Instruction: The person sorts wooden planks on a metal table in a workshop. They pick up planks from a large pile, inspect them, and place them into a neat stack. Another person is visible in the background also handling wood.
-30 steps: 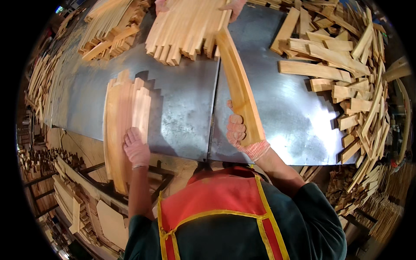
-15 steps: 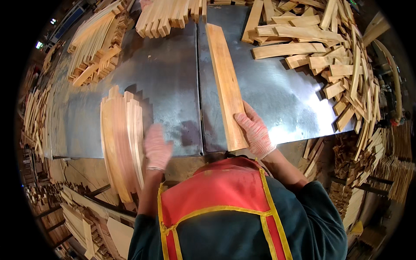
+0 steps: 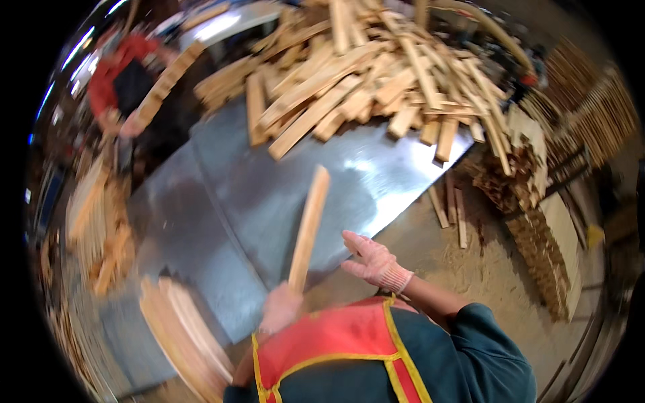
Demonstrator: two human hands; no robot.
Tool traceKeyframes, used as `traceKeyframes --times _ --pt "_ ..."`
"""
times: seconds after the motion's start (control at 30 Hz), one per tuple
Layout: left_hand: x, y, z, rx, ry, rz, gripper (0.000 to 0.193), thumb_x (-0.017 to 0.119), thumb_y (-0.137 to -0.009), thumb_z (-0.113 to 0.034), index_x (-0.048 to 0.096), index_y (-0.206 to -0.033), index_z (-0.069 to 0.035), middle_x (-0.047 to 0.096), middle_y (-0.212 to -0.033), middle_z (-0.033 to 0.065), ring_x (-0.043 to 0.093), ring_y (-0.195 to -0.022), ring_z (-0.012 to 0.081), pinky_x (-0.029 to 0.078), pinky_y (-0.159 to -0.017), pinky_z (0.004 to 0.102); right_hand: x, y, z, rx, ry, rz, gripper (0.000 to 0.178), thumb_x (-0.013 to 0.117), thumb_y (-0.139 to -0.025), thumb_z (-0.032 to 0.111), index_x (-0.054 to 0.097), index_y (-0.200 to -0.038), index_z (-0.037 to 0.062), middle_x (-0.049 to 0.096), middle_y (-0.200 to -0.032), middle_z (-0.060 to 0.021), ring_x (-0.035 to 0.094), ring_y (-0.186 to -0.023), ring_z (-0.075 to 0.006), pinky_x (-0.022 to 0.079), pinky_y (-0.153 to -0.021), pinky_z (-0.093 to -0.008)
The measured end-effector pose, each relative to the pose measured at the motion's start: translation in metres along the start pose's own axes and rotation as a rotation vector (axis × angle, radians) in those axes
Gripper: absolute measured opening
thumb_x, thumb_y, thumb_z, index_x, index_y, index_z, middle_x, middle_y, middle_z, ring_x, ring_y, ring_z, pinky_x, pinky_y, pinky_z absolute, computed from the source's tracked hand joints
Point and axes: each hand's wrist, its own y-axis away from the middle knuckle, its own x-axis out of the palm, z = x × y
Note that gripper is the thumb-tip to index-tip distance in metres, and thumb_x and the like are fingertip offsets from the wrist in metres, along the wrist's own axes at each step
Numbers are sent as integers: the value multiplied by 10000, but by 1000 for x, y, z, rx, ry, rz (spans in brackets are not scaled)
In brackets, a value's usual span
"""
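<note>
My left hand (image 3: 281,307), in a pale pinkish glove and smeared by motion, is closed round the near end of a wooden board (image 3: 310,225). The board points away from me, its narrow side toward me, above the metal tabletop (image 3: 269,195). To the right of it, my right hand (image 3: 371,260), gloved the same way, holds nothing; its fingers are stretched out toward the board without touching it. Left of my left hand, a row of boards (image 3: 178,329) lies side by side at the table's near edge, partly overhanging it.
A large loose heap of boards (image 3: 376,87) covers the table's far side. At the left stands a stack of boards (image 3: 101,221). Beyond the table, a person in red (image 3: 111,80) carries several boards (image 3: 164,87). Wood bundles (image 3: 537,258) stand on the floor at right.
The view has swung to the right. The board has passed from my right hand to my left and is now turned on its narrow side. My right hand has let go.
</note>
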Motion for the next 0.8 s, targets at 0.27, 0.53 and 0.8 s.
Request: traceKeyframes --times 0.27,0.53,0.8 --pt "-109 -90 -173 644 -344 146 388 711 -854 -232 633 -1214 -109 699 -1047 113 689 -1010 330 523 -853 469 -184 89 -112 -90 622 223 612 737 -878 389 577 -1402 119 659 -1200 -148 636 -1151 -348 488 -1032 -472" --pt "-225 -141 -430 1632 1018 315 469 738 -920 -284 651 -1271 15 625 -1234 200 639 -1063 380 519 -961 481 -222 213 -246 499 -269 -347 422 710 -950 214 647 -1336 55 761 -1099 -132 725 -980 -201 567 -897 -330" --pt "-165 -179 -570 1928 1621 1580 639 601 -1049 -411 484 -1512 13 658 -1352 97 647 -1142 304 546 -958 466 -218 264 -318 577 -758 -891 453 694 -976 139 611 -1379 -50 721 -1227 -116 657 -1117 -165 512 -992 -313"
